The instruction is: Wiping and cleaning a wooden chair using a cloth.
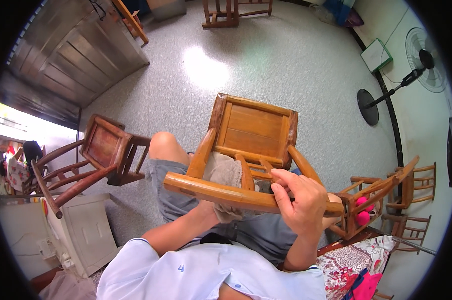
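Note:
A varnished wooden chair (256, 129) stands in front of me, its backrest towards my body and its top rail (222, 189) across my lap. My left hand (208, 213) reaches under that rail and is mostly hidden by a greyish cloth (224, 170). The cloth bunches against the back spindles, between the rail and the seat. Over the right part of the rail lies my right hand (302, 197), thumb and fingers loosely curled. Whether it grips the wood is unclear.
A reddish wooden chair (104, 148) stands at left beside a white cabinet (85, 232). More small chairs (360, 198) line the right wall, near a standing fan (422, 60). A metal door (79, 56) is at upper left; floral fabric (349, 262) lies at lower right.

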`<state>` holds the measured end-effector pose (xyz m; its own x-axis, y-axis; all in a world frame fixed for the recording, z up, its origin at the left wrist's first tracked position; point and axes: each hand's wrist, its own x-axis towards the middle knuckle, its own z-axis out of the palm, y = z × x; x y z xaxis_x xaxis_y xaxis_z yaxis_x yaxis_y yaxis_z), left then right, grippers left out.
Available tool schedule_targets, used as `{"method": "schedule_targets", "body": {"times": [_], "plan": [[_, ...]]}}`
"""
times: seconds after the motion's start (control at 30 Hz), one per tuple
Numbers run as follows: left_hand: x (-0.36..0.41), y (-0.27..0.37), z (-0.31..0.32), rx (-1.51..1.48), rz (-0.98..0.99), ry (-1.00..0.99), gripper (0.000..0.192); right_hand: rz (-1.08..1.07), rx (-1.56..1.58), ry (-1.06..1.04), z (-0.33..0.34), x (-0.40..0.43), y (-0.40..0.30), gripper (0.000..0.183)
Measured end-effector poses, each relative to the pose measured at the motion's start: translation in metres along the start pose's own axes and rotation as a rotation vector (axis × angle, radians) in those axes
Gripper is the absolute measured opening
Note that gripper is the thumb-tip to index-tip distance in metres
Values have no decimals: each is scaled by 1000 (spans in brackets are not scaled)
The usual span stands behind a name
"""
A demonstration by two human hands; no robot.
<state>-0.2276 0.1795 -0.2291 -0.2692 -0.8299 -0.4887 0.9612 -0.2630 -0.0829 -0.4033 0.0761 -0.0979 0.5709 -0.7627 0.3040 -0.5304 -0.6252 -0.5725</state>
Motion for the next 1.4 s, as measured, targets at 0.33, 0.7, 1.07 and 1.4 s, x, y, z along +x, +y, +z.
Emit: {"method": "schedule_targets", "body": {"times": [0.33, 0.7, 1.07, 1.4], "plan": [[-33, -6, -10, 571, 289, 202, 39, -90, -126, 127, -3, -8, 1, 16], [-77, 6, -43, 818, 416, 145, 36, -147, -93, 156, 3, -27, 1, 15], [-48, 16, -84, -737, -75, -316, 47, -156, -117, 136, 6, -14, -5, 15], [27, -36, -75, 1194, 1103, -45, 27, -129, -145, 155, 9, -12, -3, 12]]}}
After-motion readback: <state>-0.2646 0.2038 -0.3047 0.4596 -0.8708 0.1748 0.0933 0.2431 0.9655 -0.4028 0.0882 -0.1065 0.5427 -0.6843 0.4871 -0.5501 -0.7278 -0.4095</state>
